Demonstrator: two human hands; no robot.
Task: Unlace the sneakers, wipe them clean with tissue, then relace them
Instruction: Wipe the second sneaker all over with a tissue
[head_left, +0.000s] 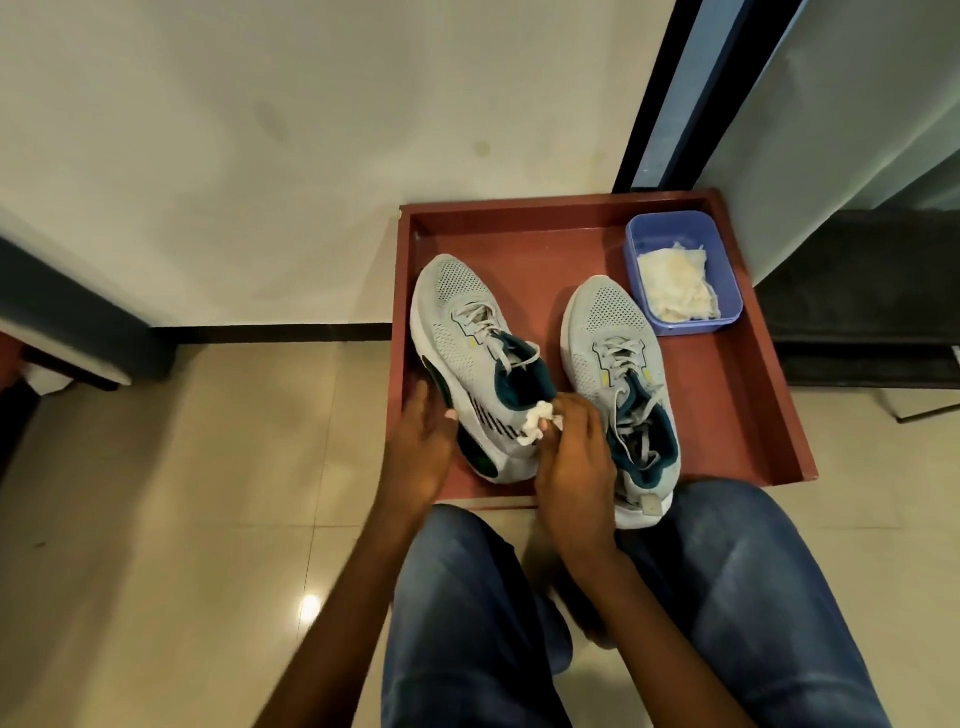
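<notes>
- Grey mesh sneakers (467, 358) sit in my red-brown wooden tray (727, 395).
- My right hand (576, 457) pinches a crumpled white tissue (693, 415) against the left sneaker's heel.
- My left hand (423, 447), fingers relaxed, steadies its outer side.

Bare tray floor (524, 244) lies open beyond both sneakers' toes, while the blue tub (724, 312) blocks the far right corner.
</notes>
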